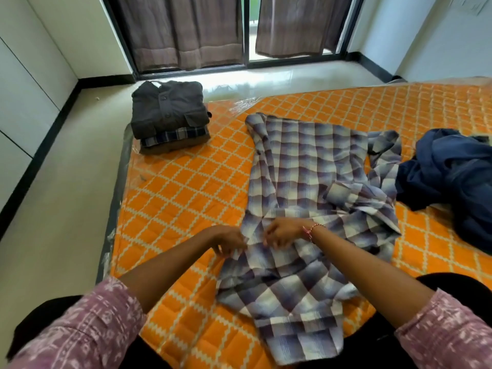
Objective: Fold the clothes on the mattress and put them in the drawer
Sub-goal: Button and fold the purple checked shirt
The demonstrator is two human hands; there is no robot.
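1. Closest in, the left hand [231, 239] and the right hand [282, 235] meet at the middle of the checked shirt [306, 198]. The fingers of both curl onto the cloth, seemingly pinching its front edges, though motion blur keeps me from being sure of the exact hold. A thread band [310, 231] sits on the right wrist.
2. That shirt lies spread lengthwise on the orange mattress [186, 187], its near end by the person's knees and its far end toward the window. It is still wrinkled, with one sleeve bunched out to the right, so I judge its folding has barely begun.
3. Just right of it, touching the loose sleeve, lies a crumpled dark blue garment [450, 177], not yet folded.
4. Farther off, at the mattress's far left corner, a neat folded pile [169, 118] of three pieces is done.
5. No drawer is in view, so stowing all the clothes appears to remain.
6. Beyond are the pale floor [66, 155] and brown curtains [186, 33]. Only the blue heap crowds the right sleeve.
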